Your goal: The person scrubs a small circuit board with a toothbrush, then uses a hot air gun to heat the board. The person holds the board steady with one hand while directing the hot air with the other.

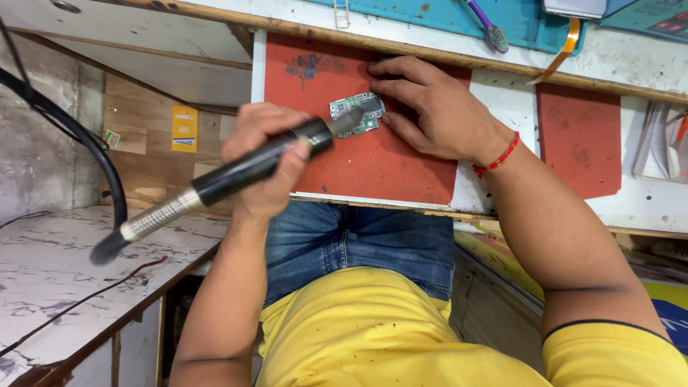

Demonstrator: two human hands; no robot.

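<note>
My left hand (261,154) is closed around a black pen-shaped rotary tool (236,172) with a metal rear end. The tool's tip rests on a small green circuit board (360,112). The board lies on a red mat (344,168) on the white worktop. My right hand (437,107), with a red thread band (498,159) at the wrist, lies flat on the mat. Its fingertips press on the board's right edge and hold it down.
A thick black cable (104,161) runs from the tool's rear across the left. A marble-patterned shelf (50,265) sits low on the left. On the bench are a second red mat (577,140), a teal mat (437,18), a purple-handled tool (489,30) and an orange ribbon strip (560,59).
</note>
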